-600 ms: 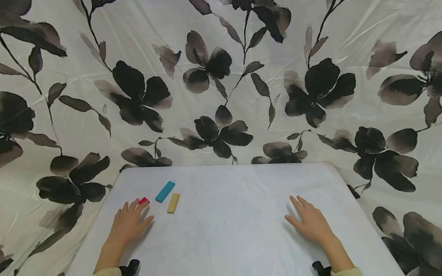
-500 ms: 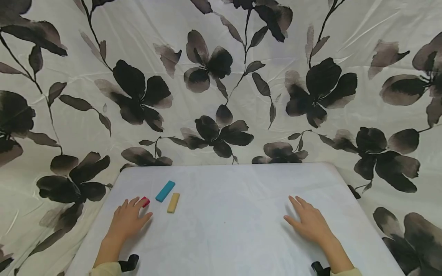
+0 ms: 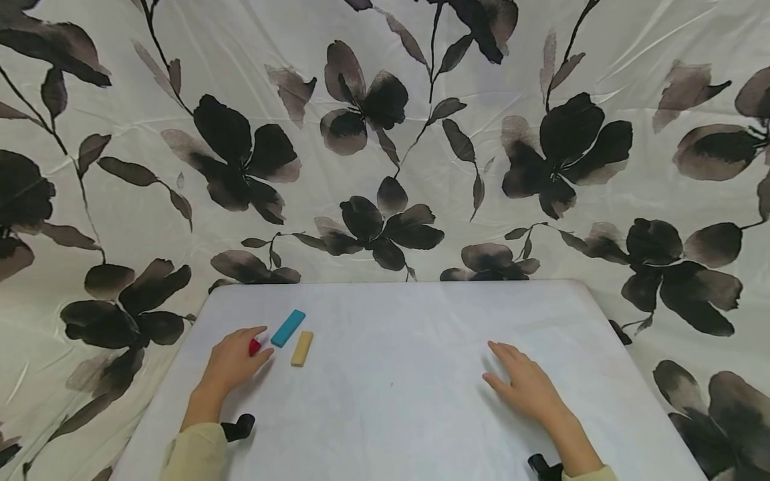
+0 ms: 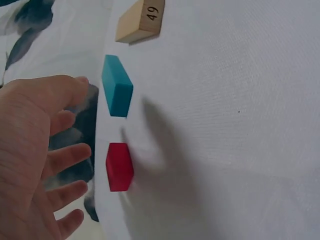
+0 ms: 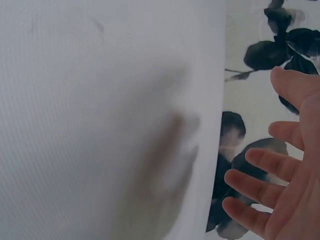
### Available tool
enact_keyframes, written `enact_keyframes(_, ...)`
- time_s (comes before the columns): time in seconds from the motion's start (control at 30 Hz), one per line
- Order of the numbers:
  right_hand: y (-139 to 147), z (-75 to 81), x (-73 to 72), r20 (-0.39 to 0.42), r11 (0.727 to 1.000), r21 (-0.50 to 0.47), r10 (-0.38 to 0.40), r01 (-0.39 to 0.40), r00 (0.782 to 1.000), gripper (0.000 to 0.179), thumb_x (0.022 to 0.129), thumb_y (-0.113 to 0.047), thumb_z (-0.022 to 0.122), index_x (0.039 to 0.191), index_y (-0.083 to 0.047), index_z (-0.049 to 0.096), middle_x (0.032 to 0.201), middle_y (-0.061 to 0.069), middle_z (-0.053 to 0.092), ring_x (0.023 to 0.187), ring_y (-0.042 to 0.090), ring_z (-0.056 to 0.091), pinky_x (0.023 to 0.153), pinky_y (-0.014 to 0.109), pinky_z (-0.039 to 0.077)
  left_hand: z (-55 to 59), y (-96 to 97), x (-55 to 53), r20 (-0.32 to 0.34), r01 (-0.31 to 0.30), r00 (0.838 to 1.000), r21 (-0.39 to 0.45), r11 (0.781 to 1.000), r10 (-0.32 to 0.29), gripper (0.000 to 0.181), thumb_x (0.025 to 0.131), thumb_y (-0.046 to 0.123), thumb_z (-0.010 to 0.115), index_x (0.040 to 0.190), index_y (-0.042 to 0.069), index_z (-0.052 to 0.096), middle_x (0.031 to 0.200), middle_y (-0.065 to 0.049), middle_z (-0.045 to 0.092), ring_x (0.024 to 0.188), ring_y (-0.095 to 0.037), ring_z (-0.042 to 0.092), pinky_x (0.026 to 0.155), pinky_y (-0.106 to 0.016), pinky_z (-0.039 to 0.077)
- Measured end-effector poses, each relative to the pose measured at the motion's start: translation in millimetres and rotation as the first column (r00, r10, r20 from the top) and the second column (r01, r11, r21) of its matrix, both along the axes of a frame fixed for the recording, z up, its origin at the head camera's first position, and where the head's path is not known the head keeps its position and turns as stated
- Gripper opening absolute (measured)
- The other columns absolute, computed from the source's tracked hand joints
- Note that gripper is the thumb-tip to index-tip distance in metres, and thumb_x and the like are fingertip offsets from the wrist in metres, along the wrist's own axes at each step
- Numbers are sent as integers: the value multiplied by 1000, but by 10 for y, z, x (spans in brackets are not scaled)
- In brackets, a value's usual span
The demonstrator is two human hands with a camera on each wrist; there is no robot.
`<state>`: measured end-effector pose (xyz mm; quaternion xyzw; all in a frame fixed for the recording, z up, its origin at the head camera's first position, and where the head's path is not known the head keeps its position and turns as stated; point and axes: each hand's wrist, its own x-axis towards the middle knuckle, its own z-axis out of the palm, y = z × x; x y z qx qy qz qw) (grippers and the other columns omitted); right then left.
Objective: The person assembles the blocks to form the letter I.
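Observation:
My left hand (image 3: 231, 361) hovers over the left part of the white table, fingers apart and holding nothing. Between its thumb and index finger a red block (image 3: 254, 347) shows in the head view, partly covered; in the left wrist view the red block (image 4: 119, 167) lies on the table, apart from the fingers. To its right lies a teal block (image 3: 288, 328), and beside that a plain wooden block (image 3: 302, 349) with black digits (image 4: 152, 13) printed on one face. My right hand (image 3: 529, 384), fingers spread, is held above the table's right side without touching any block.
The white table (image 3: 391, 427) has its far edge against a hanging cloth (image 3: 457, 153) printed with dark flowers. Black wrist mounts (image 3: 238, 427) show at both cuffs, below the yellow sleeves.
My left hand has moved forward and to the right, bringing thumb and index to either side of the red block. The right hand has shifted slightly left. The head view has tilted a little downward.

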<state>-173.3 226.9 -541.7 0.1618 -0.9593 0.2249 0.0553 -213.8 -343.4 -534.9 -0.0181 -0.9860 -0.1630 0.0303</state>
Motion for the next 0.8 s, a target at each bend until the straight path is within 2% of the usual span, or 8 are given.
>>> enact_keyframes(0.17, -45, -46, 8, 23, 999, -29, 21, -20, 1000, 62, 91, -36, 68, 142, -9, 48, 137, 13, 51, 123, 35, 50, 96, 55, 39, -42, -6, -66, 22, 0, 1000, 19, 1000, 0, 59, 87, 32, 71, 134, 4, 53, 132, -28, 51, 122, -49, 42, 96, -67, 31)
enact_keyframes(0.37, -131, -76, -2, 6, 998, -54, 28, -27, 1000, 59, 90, -35, 70, 140, -10, 51, 136, 10, 52, 123, 32, 50, 96, 52, 40, -76, -20, -154, 40, 2, 999, 28, 1000, -3, 57, 86, 32, 72, 133, 4, 55, 132, -28, 51, 123, -49, 41, 96, -67, 31)
enact_keyframes(0.63, -315, -142, -3, 47, 994, -91, 60, -56, 997, 55, 91, -36, 68, 138, -12, 54, 135, 3, 53, 124, 26, 51, 97, 48, 41, -153, -14, -256, -6, 25, 1000, 5, 1000, -25, 42, 84, 31, 72, 116, 4, 67, 123, -25, 58, 117, -46, 48, 92, -65, 35)
enact_keyframes(0.8, -417, -185, 12, 46, 990, -127, 62, -56, 997, 52, 90, -35, 69, 135, -14, 56, 133, -1, 55, 123, 23, 52, 97, 46, 41, -195, 6, -300, -22, 21, 1000, 15, 1000, -21, 37, 84, 30, 74, 109, 4, 69, 122, -24, 58, 117, -47, 47, 93, -65, 34)
